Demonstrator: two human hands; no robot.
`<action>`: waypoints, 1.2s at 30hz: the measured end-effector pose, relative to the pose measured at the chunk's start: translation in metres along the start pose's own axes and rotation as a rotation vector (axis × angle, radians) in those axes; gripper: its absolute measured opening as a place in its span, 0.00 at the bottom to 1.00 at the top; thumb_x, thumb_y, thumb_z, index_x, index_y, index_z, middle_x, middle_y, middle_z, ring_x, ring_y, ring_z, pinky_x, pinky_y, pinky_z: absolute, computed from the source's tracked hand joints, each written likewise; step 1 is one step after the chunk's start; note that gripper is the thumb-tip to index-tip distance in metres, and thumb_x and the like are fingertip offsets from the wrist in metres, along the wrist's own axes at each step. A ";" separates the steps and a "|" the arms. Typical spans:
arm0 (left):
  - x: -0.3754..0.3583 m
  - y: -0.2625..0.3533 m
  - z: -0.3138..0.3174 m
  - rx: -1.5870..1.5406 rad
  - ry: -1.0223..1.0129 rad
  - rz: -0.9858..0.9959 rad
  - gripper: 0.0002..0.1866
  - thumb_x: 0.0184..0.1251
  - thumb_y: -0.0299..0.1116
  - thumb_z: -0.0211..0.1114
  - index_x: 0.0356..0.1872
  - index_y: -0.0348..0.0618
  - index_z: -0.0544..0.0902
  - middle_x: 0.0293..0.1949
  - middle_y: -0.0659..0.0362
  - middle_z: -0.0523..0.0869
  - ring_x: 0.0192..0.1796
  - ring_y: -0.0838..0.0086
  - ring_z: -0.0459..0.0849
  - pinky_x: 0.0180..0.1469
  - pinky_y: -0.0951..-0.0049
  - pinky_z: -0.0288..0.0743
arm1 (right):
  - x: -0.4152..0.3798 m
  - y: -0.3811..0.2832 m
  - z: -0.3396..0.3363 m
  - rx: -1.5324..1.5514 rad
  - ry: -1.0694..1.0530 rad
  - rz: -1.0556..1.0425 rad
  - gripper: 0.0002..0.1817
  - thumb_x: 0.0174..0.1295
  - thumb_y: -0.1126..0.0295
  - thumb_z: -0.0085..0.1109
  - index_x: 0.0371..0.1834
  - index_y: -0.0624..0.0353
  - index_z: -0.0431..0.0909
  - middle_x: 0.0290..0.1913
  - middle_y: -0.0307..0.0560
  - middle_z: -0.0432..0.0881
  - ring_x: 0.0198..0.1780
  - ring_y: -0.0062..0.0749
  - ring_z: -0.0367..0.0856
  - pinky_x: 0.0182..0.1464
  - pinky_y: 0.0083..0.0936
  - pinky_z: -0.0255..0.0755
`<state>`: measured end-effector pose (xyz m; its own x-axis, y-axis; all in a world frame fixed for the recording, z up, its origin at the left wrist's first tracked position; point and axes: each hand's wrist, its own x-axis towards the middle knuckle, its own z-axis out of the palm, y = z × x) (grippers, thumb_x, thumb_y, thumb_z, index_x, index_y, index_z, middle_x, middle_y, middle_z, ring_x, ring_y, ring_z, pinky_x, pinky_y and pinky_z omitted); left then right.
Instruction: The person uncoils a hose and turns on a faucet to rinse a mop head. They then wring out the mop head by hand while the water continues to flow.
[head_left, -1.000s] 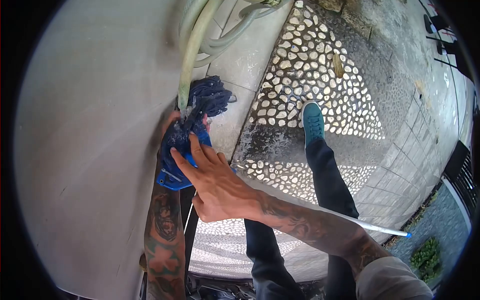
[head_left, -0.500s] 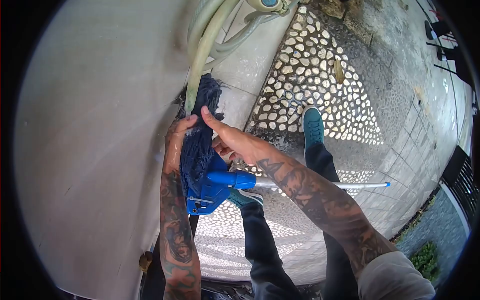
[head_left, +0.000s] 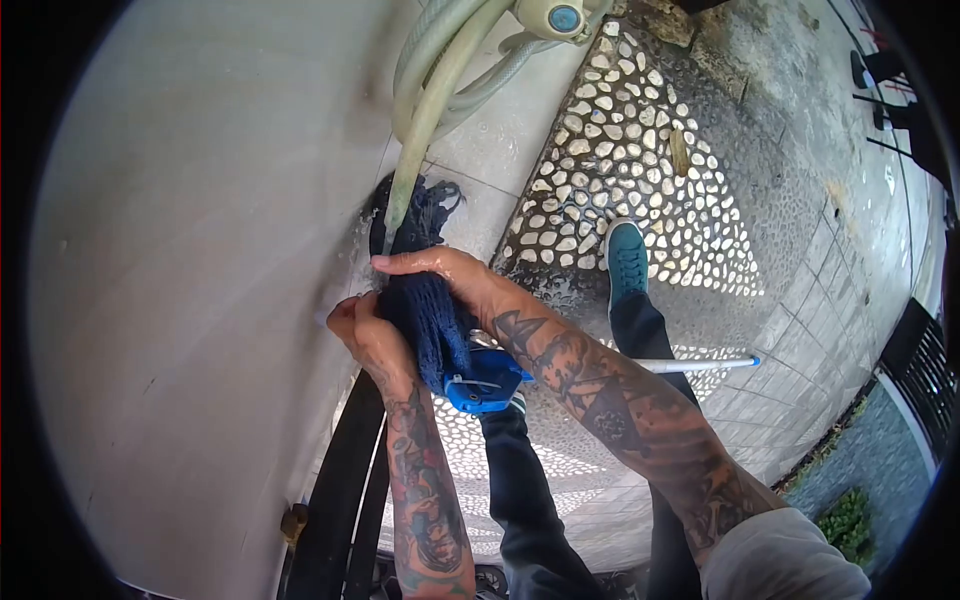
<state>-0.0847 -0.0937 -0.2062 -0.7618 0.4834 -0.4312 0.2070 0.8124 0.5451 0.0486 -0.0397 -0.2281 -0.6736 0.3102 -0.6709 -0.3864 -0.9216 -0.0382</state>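
Note:
A dark blue string mop head on a blue plastic clamp is pressed between both my hands. My left hand grips the strands from the left side. My right hand wraps over the top of the strands. The mop's thin white handle runs off to the right behind my right forearm. A pale green hose comes down from above and its end meets the top of the mop strands.
A large pale curved wall fills the left. Wet pebble paving and grey tiles lie below. My teal shoe stands on the pebbles. A hose fitting sits at the top. Black bars rise at the bottom left.
Both hands have closed around the mop strands, the right now over the top. The mop head has shifted down and right, and the clamp now sits lower, partly behind my right forearm.

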 end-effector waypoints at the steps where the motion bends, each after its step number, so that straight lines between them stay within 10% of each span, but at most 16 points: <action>1: -0.014 0.014 -0.005 -0.232 0.025 0.026 0.18 0.68 0.38 0.57 0.51 0.34 0.76 0.43 0.54 0.82 0.46 0.65 0.80 0.50 0.64 0.74 | -0.006 0.000 0.001 0.030 0.022 0.011 0.26 0.54 0.55 0.74 0.48 0.66 0.84 0.42 0.57 0.87 0.40 0.40 0.88 0.43 0.30 0.82; 4: 0.026 -0.055 -0.014 0.191 0.165 0.412 0.11 0.71 0.37 0.57 0.41 0.39 0.76 0.41 0.55 0.77 0.49 0.65 0.77 0.55 0.59 0.69 | -0.023 -0.004 0.003 0.183 0.073 -0.031 0.20 0.54 0.60 0.71 0.43 0.65 0.84 0.40 0.56 0.86 0.38 0.39 0.87 0.41 0.32 0.83; 5: 0.027 -0.052 -0.006 -0.353 -0.126 -0.240 0.23 0.73 0.42 0.57 0.60 0.34 0.77 0.50 0.52 0.84 0.50 0.64 0.82 0.51 0.60 0.76 | -0.027 -0.005 0.004 0.215 0.056 -0.007 0.19 0.55 0.59 0.67 0.41 0.65 0.82 0.38 0.56 0.85 0.36 0.40 0.86 0.40 0.34 0.83; 8: 0.064 -0.220 0.058 -1.140 -0.547 -0.389 0.27 0.79 0.53 0.51 0.67 0.47 0.77 0.58 0.54 0.82 0.61 0.63 0.79 0.67 0.62 0.68 | -0.031 0.001 -0.005 0.329 -0.133 0.128 0.23 0.55 0.57 0.63 0.42 0.68 0.80 0.38 0.56 0.85 0.35 0.41 0.86 0.40 0.37 0.83; 13: -0.012 -0.096 0.114 -1.609 -0.620 -0.399 0.29 0.77 0.54 0.55 0.68 0.43 0.76 0.59 0.55 0.83 0.59 0.63 0.81 0.66 0.61 0.72 | -0.041 0.014 -0.009 0.388 -0.121 0.211 0.24 0.53 0.58 0.60 0.42 0.71 0.79 0.40 0.61 0.84 0.35 0.43 0.86 0.42 0.38 0.84; 19: 0.022 -0.028 0.112 -1.677 -0.810 -0.279 0.33 0.74 0.55 0.60 0.68 0.39 0.74 0.60 0.55 0.84 0.57 0.63 0.83 0.64 0.61 0.75 | -0.072 0.019 -0.034 0.606 -0.342 0.254 0.31 0.57 0.63 0.52 0.66 0.65 0.69 0.36 0.48 0.75 0.33 0.32 0.75 0.48 0.36 0.77; 22: 0.047 0.012 0.064 -1.462 -1.111 -0.288 0.33 0.73 0.51 0.63 0.71 0.39 0.73 0.62 0.52 0.83 0.60 0.65 0.83 0.66 0.63 0.75 | -0.069 0.026 -0.043 0.504 -0.352 0.176 0.33 0.59 0.61 0.56 0.68 0.66 0.68 0.41 0.49 0.77 0.39 0.33 0.77 0.54 0.37 0.75; 24: 0.065 0.029 0.051 -0.710 -1.074 -0.147 0.30 0.76 0.47 0.61 0.72 0.41 0.72 0.65 0.48 0.81 0.62 0.62 0.82 0.67 0.61 0.74 | -0.063 0.030 -0.044 0.394 -0.312 0.135 0.36 0.60 0.58 0.60 0.70 0.66 0.66 0.45 0.48 0.78 0.44 0.33 0.78 0.59 0.38 0.73; 26: 0.079 0.043 0.063 -0.480 -1.022 -0.330 0.28 0.76 0.46 0.61 0.70 0.41 0.75 0.66 0.49 0.80 0.63 0.63 0.82 0.68 0.61 0.73 | -0.046 0.038 -0.034 -0.265 0.218 -0.234 0.57 0.50 0.44 0.79 0.73 0.70 0.59 0.62 0.60 0.77 0.64 0.44 0.78 0.69 0.34 0.71; 28: 0.084 0.047 0.072 -0.242 -0.949 -0.505 0.26 0.75 0.45 0.61 0.68 0.41 0.77 0.67 0.50 0.80 0.64 0.63 0.81 0.69 0.60 0.73 | -0.028 0.052 -0.030 -0.246 0.238 -0.372 0.72 0.37 0.42 0.88 0.75 0.75 0.50 0.69 0.62 0.70 0.72 0.46 0.70 0.76 0.35 0.63; 30: 0.085 0.043 0.079 0.330 -1.035 -0.058 0.20 0.71 0.38 0.66 0.60 0.43 0.84 0.63 0.52 0.83 0.64 0.64 0.82 0.68 0.63 0.74 | -0.020 0.070 -0.020 -0.311 0.303 -0.441 0.72 0.35 0.43 0.89 0.75 0.75 0.51 0.69 0.62 0.71 0.71 0.47 0.71 0.76 0.34 0.63; 31: 0.102 0.022 0.069 0.421 -1.207 0.507 0.18 0.66 0.39 0.69 0.55 0.46 0.88 0.60 0.52 0.86 0.64 0.65 0.82 0.68 0.66 0.74 | -0.011 0.082 -0.015 -0.279 0.325 -0.447 0.63 0.43 0.53 0.88 0.76 0.69 0.54 0.69 0.56 0.72 0.70 0.41 0.72 0.73 0.33 0.66; 32: 0.115 0.005 0.096 0.625 -0.875 0.314 0.23 0.61 0.45 0.73 0.56 0.47 0.88 0.58 0.50 0.87 0.66 0.62 0.82 0.67 0.65 0.74 | -0.001 0.090 -0.011 -0.258 0.334 -0.454 0.63 0.43 0.53 0.88 0.76 0.69 0.54 0.69 0.56 0.72 0.70 0.41 0.72 0.73 0.33 0.66; 36: 0.125 0.021 0.119 1.306 -0.680 0.717 0.26 0.63 0.46 0.72 0.59 0.46 0.85 0.59 0.51 0.86 0.65 0.63 0.82 0.65 0.63 0.76 | 0.043 0.109 0.021 -0.147 0.531 -0.601 0.46 0.44 0.64 0.83 0.67 0.68 0.68 0.58 0.53 0.82 0.59 0.38 0.80 0.65 0.33 0.72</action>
<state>-0.1024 0.0228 -0.3343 0.0345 0.6204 -0.7835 0.9955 -0.0906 -0.0279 -0.0357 -0.1223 -0.2457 0.0255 0.6431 -0.7653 -0.4753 -0.6657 -0.5752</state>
